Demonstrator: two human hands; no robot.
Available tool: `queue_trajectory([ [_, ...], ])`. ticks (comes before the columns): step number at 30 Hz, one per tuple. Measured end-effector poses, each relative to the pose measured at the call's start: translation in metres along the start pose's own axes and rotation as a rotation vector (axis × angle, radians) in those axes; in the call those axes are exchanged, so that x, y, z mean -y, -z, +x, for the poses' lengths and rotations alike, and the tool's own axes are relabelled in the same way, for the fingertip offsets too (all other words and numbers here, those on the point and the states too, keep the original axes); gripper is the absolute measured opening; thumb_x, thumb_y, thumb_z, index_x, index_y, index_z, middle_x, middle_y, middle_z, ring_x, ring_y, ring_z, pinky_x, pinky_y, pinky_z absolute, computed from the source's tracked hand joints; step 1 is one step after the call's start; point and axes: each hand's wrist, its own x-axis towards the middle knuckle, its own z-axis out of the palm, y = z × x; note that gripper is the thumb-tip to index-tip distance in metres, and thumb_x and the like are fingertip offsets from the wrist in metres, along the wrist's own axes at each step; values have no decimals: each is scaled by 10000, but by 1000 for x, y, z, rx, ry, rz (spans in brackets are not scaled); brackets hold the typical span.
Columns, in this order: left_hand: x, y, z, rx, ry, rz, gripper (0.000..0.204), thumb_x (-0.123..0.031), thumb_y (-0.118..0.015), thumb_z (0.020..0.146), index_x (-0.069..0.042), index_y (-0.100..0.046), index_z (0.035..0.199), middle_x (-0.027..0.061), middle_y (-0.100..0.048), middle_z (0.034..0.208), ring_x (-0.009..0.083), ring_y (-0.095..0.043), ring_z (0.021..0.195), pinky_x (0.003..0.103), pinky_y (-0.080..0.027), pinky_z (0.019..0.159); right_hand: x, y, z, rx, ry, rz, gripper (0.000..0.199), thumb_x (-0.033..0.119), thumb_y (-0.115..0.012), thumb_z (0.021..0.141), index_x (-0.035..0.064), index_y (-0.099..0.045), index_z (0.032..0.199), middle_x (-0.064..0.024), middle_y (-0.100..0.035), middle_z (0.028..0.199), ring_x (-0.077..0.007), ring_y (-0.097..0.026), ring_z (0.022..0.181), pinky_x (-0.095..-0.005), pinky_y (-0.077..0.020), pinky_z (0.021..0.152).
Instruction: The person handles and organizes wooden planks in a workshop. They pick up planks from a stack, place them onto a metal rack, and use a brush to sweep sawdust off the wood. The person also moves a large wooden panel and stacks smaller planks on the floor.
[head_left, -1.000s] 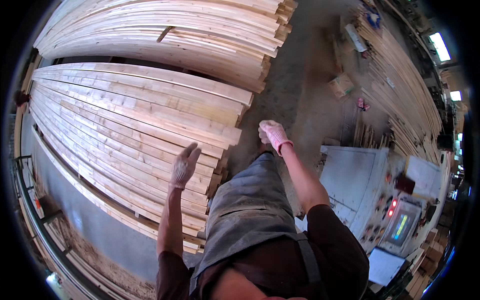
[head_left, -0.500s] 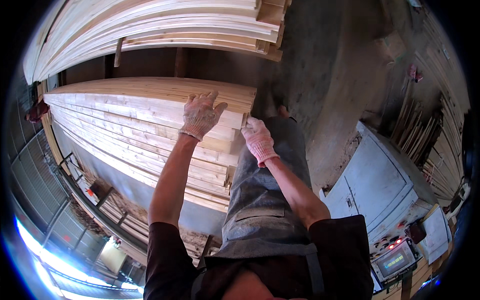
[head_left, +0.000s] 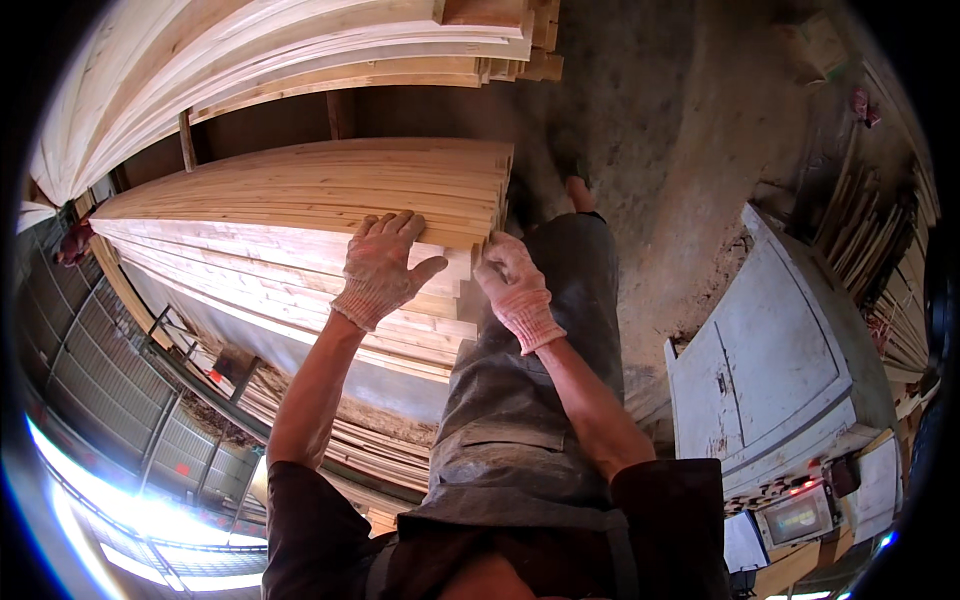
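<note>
A long stack of pale wooden boards (head_left: pixel 300 180) lies lengthwise in front of me, its cut ends toward my right. My left hand (head_left: pixel 382 268), in a knit work glove, rests on the upper edge of the stack near that end. Its fingers are stretched out and the thumb stands apart. At the end of the stack is my right hand (head_left: pixel 515 290), in a pinkish knit glove. Its fingers are bent and closed at the end of a wooden board (head_left: pixel 460 262); the fingertips are partly hidden.
A second, higher stack of boards (head_left: pixel 400 45) lies beyond a dark gap. Concrete floor (head_left: pixel 660 150) runs along the right. A worn light-blue metal cabinet (head_left: pixel 760 370) stands there, with a control panel (head_left: pixel 800 515) by its near end. Thin wood strips (head_left: pixel 855 225) lean behind it.
My left hand has slid a little left and nearer along the boards. The right hand stays at the board ends, its fingers more curled. The whole view has shifted.
</note>
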Motion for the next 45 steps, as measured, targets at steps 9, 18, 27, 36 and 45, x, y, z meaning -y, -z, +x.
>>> queue_trajectory([
  [9, 6, -10, -1, -28, 17, 39, 674, -446, -829, 789, -6, -656, 1269, 221, -677, 1290, 390, -620, 1239, 523, -409, 1126, -3, 2, 13, -57, -281, 366, 330, 127, -659, 926, -30, -671, 1216, -148, -700, 1260, -201, -669, 1169, -321, -535, 958],
  [18, 17, -13, -1, -50, -3, -3, 680, -475, -819, 795, 11, -672, 1247, 235, -679, 1282, 381, -636, 1217, 524, -425, 1102, -2, 0, 46, 0, -373, 214, 388, 106, -622, 951, -6, -664, 1320, -111, -724, 1235, -158, -664, 1143, -272, -505, 981],
  [27, 27, -18, -3, -180, -45, -53, 660, -478, -810, 799, 16, -667, 1212, 231, -696, 1201, 380, -657, 1151, 534, -452, 1061, -17, 4, 58, 34, -248, 79, 328, 45, -623, 937, -21, -699, 1249, -119, -671, 1358, -178, -622, 1242, -277, -470, 1051],
  [36, 35, -18, -1, -148, -30, -130, 709, -490, -806, 800, 28, -637, 1253, 228, -672, 1240, 383, -641, 1148, 542, -445, 1058, -24, -4, 63, -26, -345, 420, 262, -9, -593, 935, -56, -663, 1183, -154, -671, 1316, -184, -624, 1199, -298, -458, 1060],
  [45, 40, -16, -4, -103, 1, -112, 722, -495, -789, 812, 37, -631, 1273, 231, -662, 1257, 384, -612, 1189, 549, -409, 1092, -23, 5, 75, 6, -436, 779, 322, 191, -695, 977, -19, -650, 1216, -145, -694, 1219, -242, -677, 1085, -377, -545, 941],
])
